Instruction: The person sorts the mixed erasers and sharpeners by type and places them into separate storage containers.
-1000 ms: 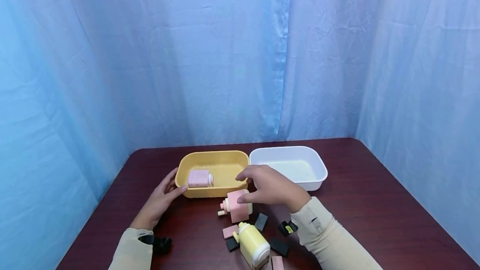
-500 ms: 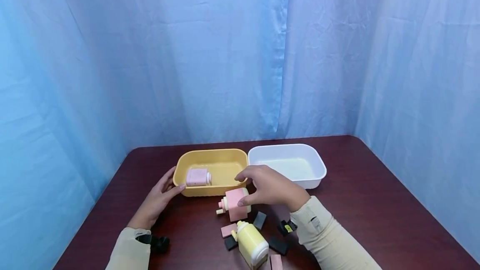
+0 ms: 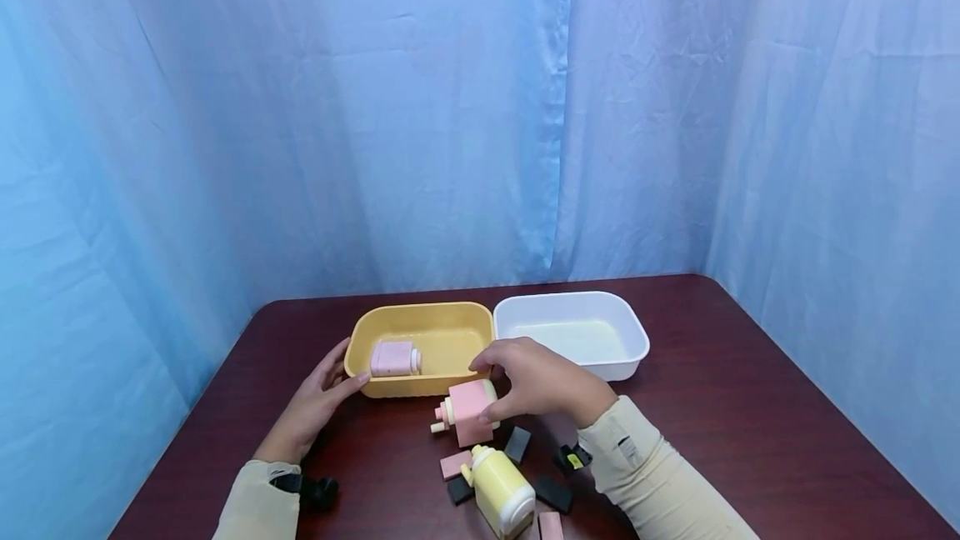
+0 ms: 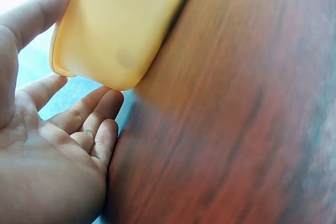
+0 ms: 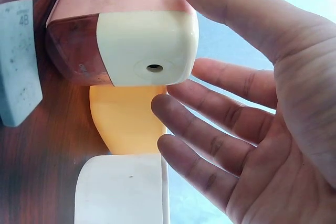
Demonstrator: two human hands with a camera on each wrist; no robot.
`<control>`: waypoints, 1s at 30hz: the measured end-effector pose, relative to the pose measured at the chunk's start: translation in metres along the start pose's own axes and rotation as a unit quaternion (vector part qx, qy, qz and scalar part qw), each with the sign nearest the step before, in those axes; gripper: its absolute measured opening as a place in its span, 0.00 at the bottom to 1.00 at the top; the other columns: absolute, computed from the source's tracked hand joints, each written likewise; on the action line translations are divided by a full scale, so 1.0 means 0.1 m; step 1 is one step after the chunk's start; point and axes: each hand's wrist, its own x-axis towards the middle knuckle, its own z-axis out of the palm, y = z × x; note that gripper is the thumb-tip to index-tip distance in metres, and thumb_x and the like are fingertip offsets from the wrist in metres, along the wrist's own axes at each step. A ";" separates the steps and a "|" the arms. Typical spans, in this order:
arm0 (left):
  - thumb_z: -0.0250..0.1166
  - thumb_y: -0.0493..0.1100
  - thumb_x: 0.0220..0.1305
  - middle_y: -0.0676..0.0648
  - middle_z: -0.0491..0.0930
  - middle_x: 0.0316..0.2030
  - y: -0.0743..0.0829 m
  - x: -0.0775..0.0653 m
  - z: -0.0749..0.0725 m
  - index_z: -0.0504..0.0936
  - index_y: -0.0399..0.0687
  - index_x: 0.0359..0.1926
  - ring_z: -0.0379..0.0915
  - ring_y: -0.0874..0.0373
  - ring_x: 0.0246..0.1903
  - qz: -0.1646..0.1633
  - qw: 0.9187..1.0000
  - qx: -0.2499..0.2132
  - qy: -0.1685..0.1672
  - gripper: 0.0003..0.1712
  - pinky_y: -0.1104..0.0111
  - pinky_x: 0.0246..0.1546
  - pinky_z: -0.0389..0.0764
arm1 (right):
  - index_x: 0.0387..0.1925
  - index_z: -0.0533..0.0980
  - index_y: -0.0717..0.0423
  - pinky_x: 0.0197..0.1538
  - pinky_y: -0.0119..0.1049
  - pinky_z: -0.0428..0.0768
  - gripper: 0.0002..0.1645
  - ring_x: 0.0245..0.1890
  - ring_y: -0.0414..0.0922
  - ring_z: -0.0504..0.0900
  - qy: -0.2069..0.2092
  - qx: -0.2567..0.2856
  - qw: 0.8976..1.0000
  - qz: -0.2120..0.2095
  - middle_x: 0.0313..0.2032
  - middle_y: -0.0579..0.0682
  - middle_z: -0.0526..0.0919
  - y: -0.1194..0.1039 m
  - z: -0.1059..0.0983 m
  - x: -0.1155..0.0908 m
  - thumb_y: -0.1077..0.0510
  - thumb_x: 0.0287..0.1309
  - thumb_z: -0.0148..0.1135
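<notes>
My left hand (image 3: pixel 313 400) holds the left end of the yellow bin (image 3: pixel 427 386), thumb on the front rim and fingers around the corner. A lilac block-shaped thing with a white end (image 3: pixel 393 359) lies inside the bin. In front of the bin lies a pink and cream crank pencil sharpener (image 3: pixel 470 415). My right hand (image 3: pixel 543 382) grips it, thumb on the near side and fingertips across the far side by the bin. The right wrist view shows the pencil hole in the sharpener's cream end (image 5: pixel 149 45); its underside is hidden.
A white bin (image 3: pixel 600 369) stands right of the yellow one. Nearer are a yellow pencil sharpener (image 3: pixel 498 486), a grey eraser marked 4B (image 5: pixel 18 61), dark erasers (image 3: pixel 553 494) and pink erasers (image 3: pixel 455 465). Blue curtains (image 3: pixel 420 123) hang around the table.
The whole head view shifts slightly. Both hands, the bins and the pink sharpener keep nearly the same places relative to each other.
</notes>
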 end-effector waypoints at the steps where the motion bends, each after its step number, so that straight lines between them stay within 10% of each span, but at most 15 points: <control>1: 0.70 0.60 0.67 0.43 0.58 0.79 0.00 0.00 0.00 0.47 0.65 0.83 0.50 0.43 0.80 0.001 1.000 0.000 0.000 0.55 0.44 0.76 0.58 | 0.57 0.82 0.52 0.53 0.35 0.82 0.37 0.45 0.40 0.83 -0.002 0.000 1.000 0.000 0.48 0.42 0.85 0.00 0.00 0.00 0.43 0.46 0.83; 30: 0.71 0.61 0.65 0.42 0.57 0.80 0.02 0.03 0.00 0.47 0.63 0.84 0.50 0.42 0.80 -0.006 1.000 0.007 0.008 0.56 0.45 0.76 0.58 | 0.47 0.85 0.46 0.42 0.29 0.79 0.26 0.36 0.35 0.80 -0.011 -0.041 0.999 -0.005 0.39 0.33 0.85 0.01 0.08 0.04 0.43 0.46 0.81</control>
